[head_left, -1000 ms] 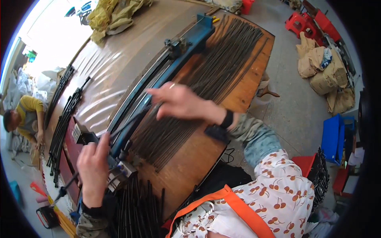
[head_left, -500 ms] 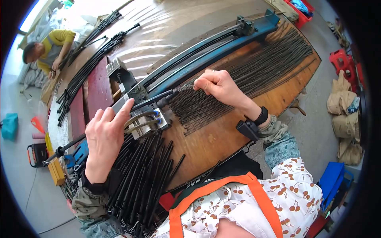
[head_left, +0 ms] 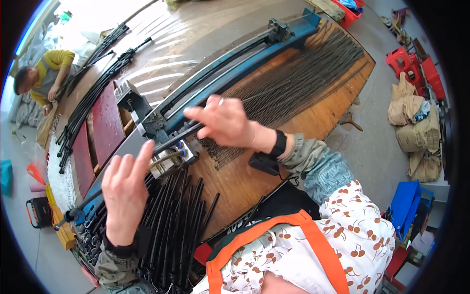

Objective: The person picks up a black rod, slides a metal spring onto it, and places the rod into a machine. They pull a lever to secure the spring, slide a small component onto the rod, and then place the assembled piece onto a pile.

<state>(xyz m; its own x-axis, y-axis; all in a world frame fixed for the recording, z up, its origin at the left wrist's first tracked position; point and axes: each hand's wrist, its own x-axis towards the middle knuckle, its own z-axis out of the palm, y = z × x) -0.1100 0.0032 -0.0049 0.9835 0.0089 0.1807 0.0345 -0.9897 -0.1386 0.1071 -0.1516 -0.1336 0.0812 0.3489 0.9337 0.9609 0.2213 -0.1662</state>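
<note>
A long black tube point(head_left: 93, 197) runs slantwise from the lower left up to the small metal machine head. My left hand point(head_left: 126, 193) is closed around the tube, with its index finger stretched along it. Over the tube's upper right end hovers my right hand point(head_left: 226, 122), its index finger and thumb apart and nothing visible between them. Whether its fingertips touch the tube cannot be made out. Beneath and beyond that hand lie many thin coil springs point(head_left: 289, 98) side by side on the wooden board. Below the machine's clamp block point(head_left: 166, 164) sits a heap of black tubes point(head_left: 169, 230).
A long blue rail point(head_left: 235, 73) stretches from the machine to the table's far right. More black rods point(head_left: 98, 103) lie at the left. Across the table a person in a yellow top point(head_left: 46, 78) works. Red crates point(head_left: 406, 66) and brown sacks point(head_left: 409, 108) stand on the floor.
My right hand has come left and down to the tube's end, its fingers parting from a pinch on a spring. That stretch of spring no longer shows. My left hand keeps its grip.
</note>
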